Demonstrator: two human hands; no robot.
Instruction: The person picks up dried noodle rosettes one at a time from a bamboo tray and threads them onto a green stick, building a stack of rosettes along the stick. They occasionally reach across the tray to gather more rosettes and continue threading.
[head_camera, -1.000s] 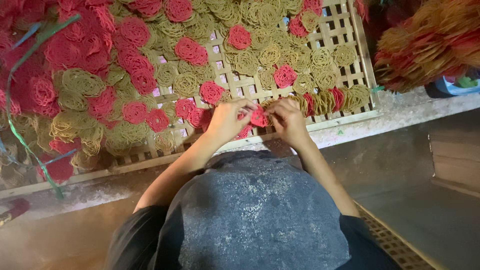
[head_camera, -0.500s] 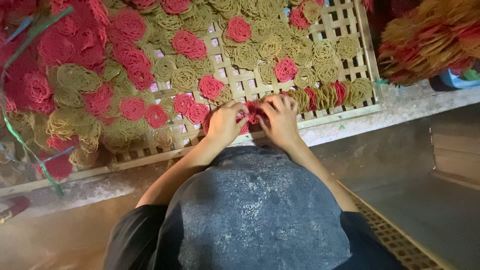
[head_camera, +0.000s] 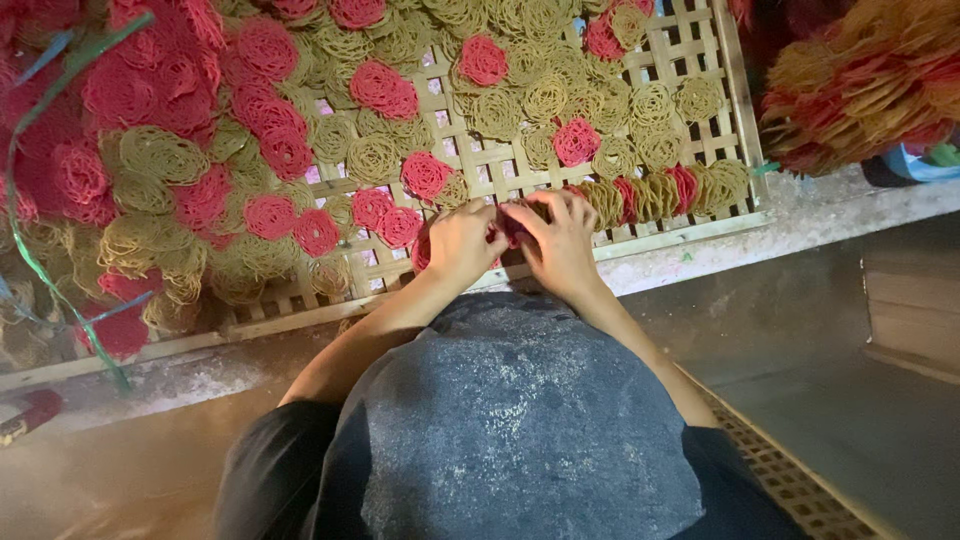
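A woven bamboo lattice tray (head_camera: 690, 236) lies in front of me, covered with round flat discs of coiled strands, some red (head_camera: 426, 175) and some tan (head_camera: 372, 158). My left hand (head_camera: 462, 243) and my right hand (head_camera: 556, 236) meet at the tray's near edge, fingers pinched together on a red disc (head_camera: 512, 232) between them. A row of discs stood on edge (head_camera: 655, 192) runs just right of my right hand. My grey-clad knee (head_camera: 510, 420) fills the foreground.
A heap of red and tan discs (head_camera: 860, 85) sits at the upper right beyond the tray. A green strap (head_camera: 20, 200) loops over the left side. A second lattice tray edge (head_camera: 790, 480) shows at lower right. Bare concrete floor (head_camera: 880, 330) lies to the right.
Both hands have stayed at the tray's near edge, drawing slightly closer together on the red disc; the view has shifted a little.
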